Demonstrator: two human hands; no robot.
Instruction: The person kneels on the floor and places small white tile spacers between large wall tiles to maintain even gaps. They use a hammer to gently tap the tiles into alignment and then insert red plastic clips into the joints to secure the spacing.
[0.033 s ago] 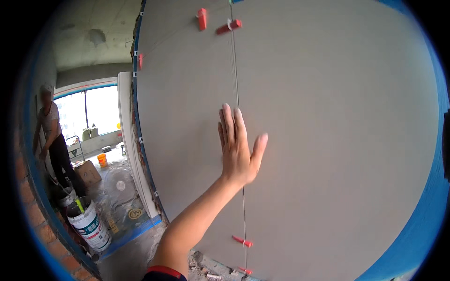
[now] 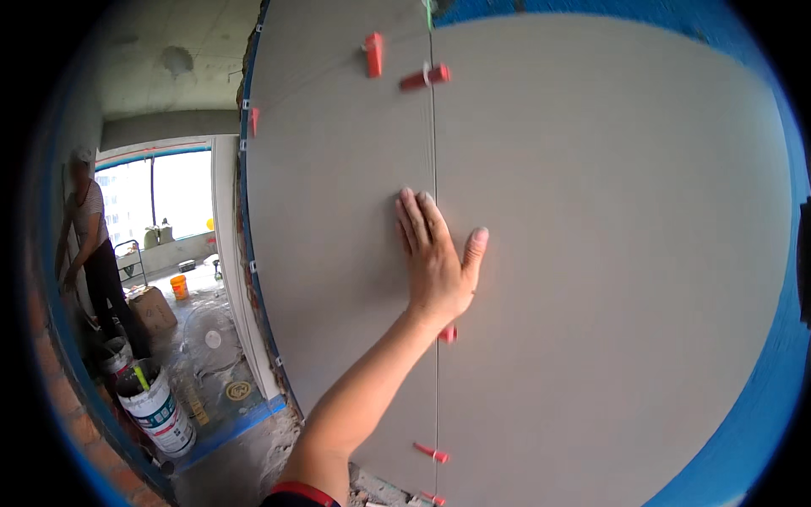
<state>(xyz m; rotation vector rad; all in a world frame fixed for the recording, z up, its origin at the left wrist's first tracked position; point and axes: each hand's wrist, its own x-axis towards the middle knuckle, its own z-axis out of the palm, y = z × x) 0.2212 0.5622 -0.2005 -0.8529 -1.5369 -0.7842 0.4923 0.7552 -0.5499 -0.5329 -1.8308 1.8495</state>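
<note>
My left hand (image 2: pixel 435 266) lies open against a large grey tile panel (image 2: pixel 608 237), fingers pointing up and spread, thumb out to the right. Beneath it runs the thin vertical joint between this panel and the grey panel on the left (image 2: pixel 329 245). Red wedge-shaped tile levelling pieces sit along the joint: one near the top (image 2: pixel 425 77), one just under my wrist (image 2: pixel 449 335) and one low down (image 2: pixel 432 453). Another red wedge (image 2: pixel 374 56) sits to the upper left. My right hand is out of view.
On the left, a doorway opens to a room where a person (image 2: pixel 89 220) stands by white buckets (image 2: pixel 160 414). An orange bucket (image 2: pixel 179 287) and a cardboard box (image 2: pixel 152 308) are on the floor. Blue-coated wall (image 2: pixel 591 25) borders the panels; rubble (image 2: pixel 380 490) lies at their foot.
My left hand has moved slightly up along the joint and now lies flatter on the surface. A red wedge below my wrist has come into sight. The view has tilted up a little.
</note>
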